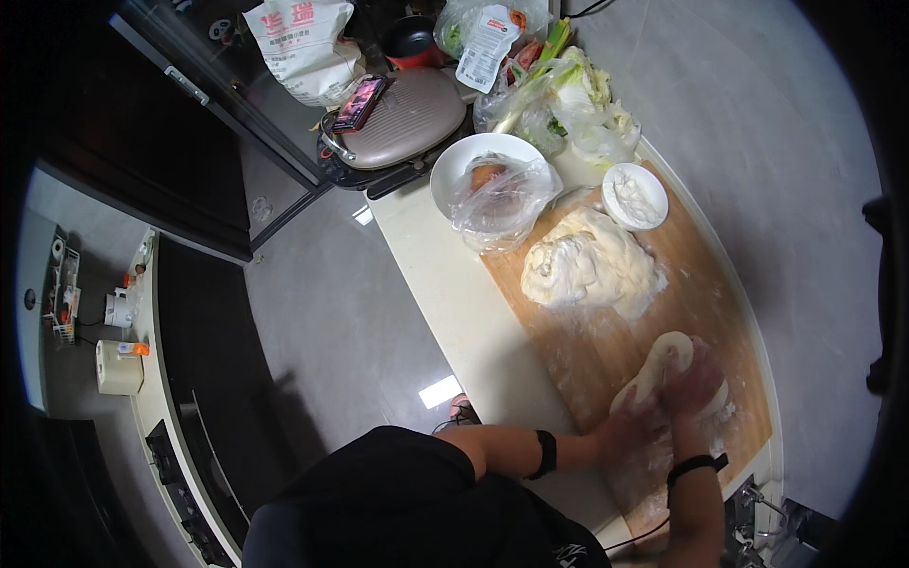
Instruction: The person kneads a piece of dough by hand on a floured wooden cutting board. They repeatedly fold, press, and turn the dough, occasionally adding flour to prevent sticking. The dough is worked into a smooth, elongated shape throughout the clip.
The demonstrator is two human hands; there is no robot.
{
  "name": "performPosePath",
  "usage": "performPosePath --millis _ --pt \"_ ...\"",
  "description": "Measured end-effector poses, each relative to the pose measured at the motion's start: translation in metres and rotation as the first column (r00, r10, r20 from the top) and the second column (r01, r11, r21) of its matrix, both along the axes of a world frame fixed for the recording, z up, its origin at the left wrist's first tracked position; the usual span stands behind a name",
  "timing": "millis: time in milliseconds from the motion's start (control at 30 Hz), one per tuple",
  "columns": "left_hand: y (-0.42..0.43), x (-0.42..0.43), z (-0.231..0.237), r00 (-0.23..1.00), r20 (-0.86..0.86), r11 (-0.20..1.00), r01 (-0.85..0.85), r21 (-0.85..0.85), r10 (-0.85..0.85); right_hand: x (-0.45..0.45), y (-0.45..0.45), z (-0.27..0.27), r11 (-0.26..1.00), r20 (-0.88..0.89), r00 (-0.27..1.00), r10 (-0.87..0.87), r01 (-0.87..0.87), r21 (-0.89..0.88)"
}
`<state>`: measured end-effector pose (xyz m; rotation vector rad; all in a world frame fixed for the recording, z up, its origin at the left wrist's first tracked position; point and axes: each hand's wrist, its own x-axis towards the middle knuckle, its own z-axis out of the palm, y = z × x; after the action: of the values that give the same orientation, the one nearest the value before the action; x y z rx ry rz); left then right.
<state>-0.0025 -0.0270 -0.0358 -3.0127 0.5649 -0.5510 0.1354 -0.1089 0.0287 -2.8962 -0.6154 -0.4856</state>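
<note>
A smaller piece of dough (672,351) lies on a floured wooden board (568,369), its far end curled over. My left hand (632,426) is on the near left side of this dough, fingers against it. Bearing down on its right part is my right hand (692,380), blurred and partly overlapping the left. Both hands hide much of the piece. Beyond them on the board sits a large, lumpy mass of dough (589,266). A white bowl of flour (634,197) stands by its far right side.
A white bowl (449,160) holds something brown under clear plastic. Behind are an electric griddle (405,117) with a phone (360,104) on its lid, bagged vegetables (582,92), a red pan (413,42) and a white sack (309,50). A faucet (767,504) is at lower right.
</note>
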Motion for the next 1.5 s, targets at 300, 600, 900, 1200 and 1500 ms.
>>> performPosePath --millis 300,600,900,1200,1500 --pt "0.0 0.005 0.024 0.964 -0.237 0.946 0.039 -0.322 -0.121 0.091 -0.006 -0.021 0.979 -0.225 0.961 -0.16 0.126 -0.158" --pt "0.029 0.01 0.036 0.966 -0.193 0.918 0.088 -0.386 -0.173 0.107 0.023 0.017 0.824 -0.403 0.733 -0.548 0.39 -0.411" --pt "0.057 0.147 0.116 0.841 -0.492 0.895 -0.021 -0.445 -0.224 -0.012 -0.039 0.027 0.959 -0.335 0.939 -0.074 0.158 0.233" --pt "0.049 0.065 0.05 0.955 0.143 0.828 0.297 -0.475 -0.261 -0.086 -0.036 -0.008 0.921 0.065 0.991 -0.115 0.082 0.382" --pt "0.032 0.203 0.051 0.896 -0.249 0.825 0.191 -0.532 -0.368 0.012 -0.04 -0.011 0.894 -0.147 0.957 -0.249 0.286 0.344"
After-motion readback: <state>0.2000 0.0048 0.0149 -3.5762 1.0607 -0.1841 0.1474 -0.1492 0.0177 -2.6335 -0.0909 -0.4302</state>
